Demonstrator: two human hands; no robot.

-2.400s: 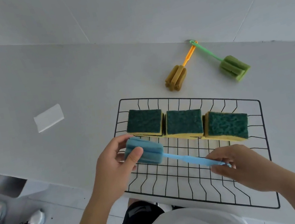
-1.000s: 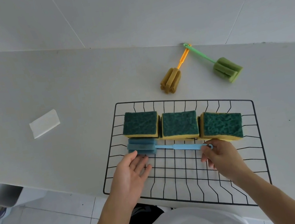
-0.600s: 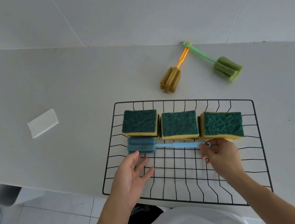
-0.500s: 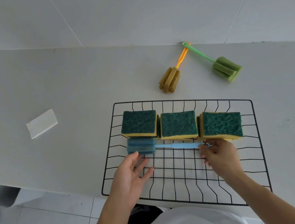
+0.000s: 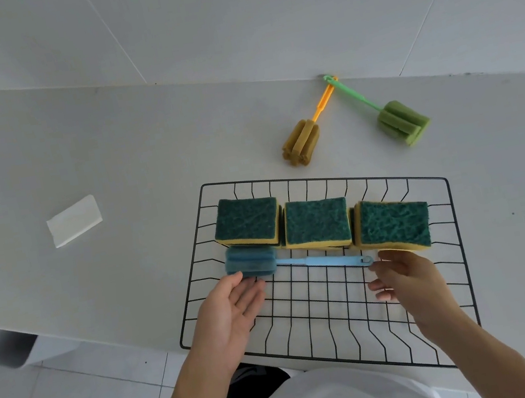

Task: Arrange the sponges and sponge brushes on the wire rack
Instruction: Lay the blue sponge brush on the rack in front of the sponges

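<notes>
Pale grey counter runs along a tiled wall, with the black wire rack set at its near edge. On the rack lies the blue sponge brush, crosswise, its foam head just beyond the left hand and its ringed handle end just off the fingertips of the right hand. Both hands are spread loose and flat, holding nothing; the left fingertips sit right at the foam head, though whether they touch it I cannot tell. Directly past the brush, away from the hands, three green-topped yellow sponges stand in a row, side by side and close against one another. Further out beyond the rack, on the bare counter, an orange sponge brush and a green sponge brush lie with their handle tips crossing at the wall. Well off to the left of the left hand rests a small white block
</notes>
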